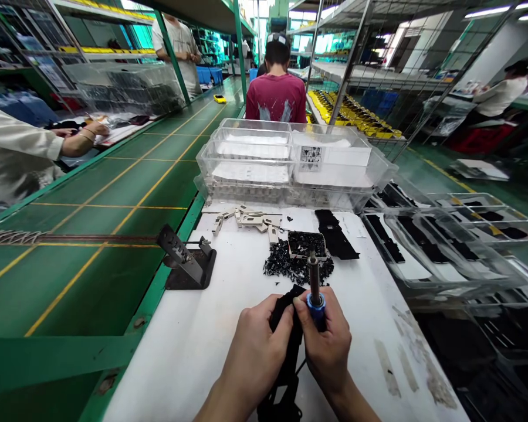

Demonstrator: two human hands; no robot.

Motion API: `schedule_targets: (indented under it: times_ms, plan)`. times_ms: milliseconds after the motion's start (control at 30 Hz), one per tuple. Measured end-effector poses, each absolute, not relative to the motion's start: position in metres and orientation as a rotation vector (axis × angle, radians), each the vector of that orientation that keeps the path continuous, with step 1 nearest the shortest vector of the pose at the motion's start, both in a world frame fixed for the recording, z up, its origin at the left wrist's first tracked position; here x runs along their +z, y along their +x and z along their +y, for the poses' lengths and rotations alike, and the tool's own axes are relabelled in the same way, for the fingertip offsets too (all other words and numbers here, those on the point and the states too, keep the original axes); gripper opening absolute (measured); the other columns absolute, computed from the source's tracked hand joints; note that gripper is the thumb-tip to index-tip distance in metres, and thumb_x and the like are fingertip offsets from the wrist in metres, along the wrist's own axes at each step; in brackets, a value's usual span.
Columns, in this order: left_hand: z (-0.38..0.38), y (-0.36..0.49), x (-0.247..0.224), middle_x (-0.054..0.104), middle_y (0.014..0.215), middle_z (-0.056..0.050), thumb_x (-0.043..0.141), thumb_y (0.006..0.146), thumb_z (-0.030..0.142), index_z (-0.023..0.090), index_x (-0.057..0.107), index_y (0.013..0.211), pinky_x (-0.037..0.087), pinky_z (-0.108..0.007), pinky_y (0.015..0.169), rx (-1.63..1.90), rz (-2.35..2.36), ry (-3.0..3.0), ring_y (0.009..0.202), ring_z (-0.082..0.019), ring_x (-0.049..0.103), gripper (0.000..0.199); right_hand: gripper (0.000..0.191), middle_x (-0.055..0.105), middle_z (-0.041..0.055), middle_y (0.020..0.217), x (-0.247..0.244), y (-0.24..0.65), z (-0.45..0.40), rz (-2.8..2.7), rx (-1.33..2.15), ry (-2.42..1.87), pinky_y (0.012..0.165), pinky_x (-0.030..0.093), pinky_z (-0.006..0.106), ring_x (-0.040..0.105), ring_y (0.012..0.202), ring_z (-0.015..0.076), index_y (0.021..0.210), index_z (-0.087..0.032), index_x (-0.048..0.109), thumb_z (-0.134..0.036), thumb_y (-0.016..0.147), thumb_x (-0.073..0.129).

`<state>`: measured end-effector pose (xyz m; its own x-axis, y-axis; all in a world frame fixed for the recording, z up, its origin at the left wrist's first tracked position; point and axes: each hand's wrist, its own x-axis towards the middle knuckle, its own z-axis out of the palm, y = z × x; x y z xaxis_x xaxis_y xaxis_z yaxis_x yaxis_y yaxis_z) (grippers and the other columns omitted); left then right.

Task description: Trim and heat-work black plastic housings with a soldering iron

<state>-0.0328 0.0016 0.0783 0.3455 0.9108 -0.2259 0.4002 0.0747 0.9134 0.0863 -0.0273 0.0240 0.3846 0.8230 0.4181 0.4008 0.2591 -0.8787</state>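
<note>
My left hand grips a long black flexible strip that hangs down onto the white bench top. My right hand holds a soldering iron with a blue collar, its metal shaft pointing up and away from me. The iron's shaft stands just beyond the strip, and my right fingers press close against it. Ahead of my hands, a heap of small black parts lies around a small metal tray. Beside that are a flat black piece and several small metal brackets.
A metal soldering iron stand sits at the bench's left edge, beside a green conveyor belt. Stacked clear plastic trays stand ahead, and clear trays holding black pieces lie to the right. Co-workers are at work nearby.
</note>
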Motion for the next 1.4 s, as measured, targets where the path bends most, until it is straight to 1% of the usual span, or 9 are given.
schedule_targets:
  times_ms: [533,767,867,967,1067,1133,1233,1300,1400]
  plan:
    - [0.000,-0.038,0.078,0.057,0.068,0.002,0.045,0.096,0.043,0.017,0.057,0.075,0.036,-0.024,0.056,0.593,1.251,1.464,0.061,-0.013,0.044,0.036,0.009,0.053,0.0027,0.082,0.021,0.076,-0.025,-1.278,0.312,-1.328,0.066,0.045,0.031,0.053,0.077,0.0177,0.089,-0.020,0.057,-0.017,0.095,0.052]
    - [0.012,-0.050,0.063,0.059,0.071,0.000,0.061,0.088,0.042,0.013,0.063,0.079,0.039,-0.022,0.061,0.693,1.029,1.152,0.067,-0.013,0.050,0.031,0.008,0.055,0.0034,0.088,0.035,0.084,-0.024,-1.259,0.242,-1.419,0.067,0.048,0.030,0.056,0.076,0.0176,0.095,-0.021,0.060,-0.026,0.089,0.065]
    - [0.018,-0.057,0.051,0.063,0.069,-0.001,0.069,0.082,0.042,0.012,0.068,0.089,0.044,-0.023,0.059,0.642,0.871,0.824,0.060,-0.013,0.055,0.031,0.021,0.054,-0.0003,0.076,0.044,0.099,-0.023,-1.159,0.559,-1.520,0.057,0.044,0.028,0.049,0.059,0.0137,0.093,-0.020,0.062,-0.039,0.085,0.069]
    - [0.019,-0.062,0.045,0.068,0.070,-0.004,0.072,0.078,0.042,0.011,0.071,0.098,0.051,-0.027,0.062,0.602,0.826,0.662,0.059,-0.015,0.061,0.037,0.029,0.039,-0.0063,0.058,0.050,0.108,-0.022,-1.057,1.049,-1.439,0.048,0.032,0.025,0.036,0.050,0.0103,0.077,-0.020,0.058,-0.046,0.086,0.066]
    - [0.019,-0.068,0.047,0.072,0.076,-0.007,0.074,0.077,0.045,0.011,0.072,0.103,0.051,-0.026,0.061,0.557,0.840,0.672,0.061,-0.016,0.064,0.043,0.035,0.035,-0.0073,0.056,0.052,0.106,-0.021,-1.012,1.155,-1.419,0.048,0.025,0.024,0.031,0.051,0.0089,0.069,-0.019,0.052,-0.047,0.082,0.069]
    - [0.019,-0.074,0.049,0.075,0.085,-0.009,0.069,0.081,0.049,0.012,0.071,0.109,0.052,-0.026,0.063,0.519,0.865,0.776,0.067,-0.017,0.067,0.047,0.038,0.037,-0.0073,0.055,0.052,0.101,-0.019,-1.000,1.195,-1.429,0.047,0.023,0.023,0.031,0.050,0.0084,0.066,-0.019,0.050,-0.047,0.079,0.071]
    - [0.016,-0.087,0.054,0.073,0.111,-0.013,0.056,0.090,0.053,0.013,0.063,0.127,0.051,-0.036,0.092,0.486,1.038,1.087,0.098,-0.024,0.068,0.055,0.042,0.035,-0.0096,0.048,0.051,0.095,-0.017,-0.893,1.375,-1.366,0.042,0.017,0.022,0.026,0.044,0.0069,0.066,-0.021,0.043,-0.050,0.078,0.072]
    - [0.008,-0.096,0.058,0.060,0.137,-0.015,0.051,0.092,0.055,0.017,0.045,0.145,0.038,-0.043,0.110,0.434,1.225,1.309,0.122,-0.028,0.057,0.066,0.043,0.034,-0.0108,0.045,0.050,0.094,-0.016,-0.831,1.429,-1.338,0.040,0.014,0.022,0.023,0.041,0.0062,0.068,-0.022,0.042,-0.052,0.078,0.071]
    - [-0.009,-0.102,0.067,0.025,0.162,-0.009,0.055,0.088,0.056,0.025,0.017,0.156,0.023,-0.049,0.119,0.234,1.346,1.601,0.145,-0.029,0.030,0.085,0.043,0.036,-0.0104,0.044,0.047,0.093,-0.015,-0.845,1.376,-1.357,0.039,0.015,0.022,0.025,0.039,0.0063,0.069,-0.022,0.042,-0.052,0.081,0.069]
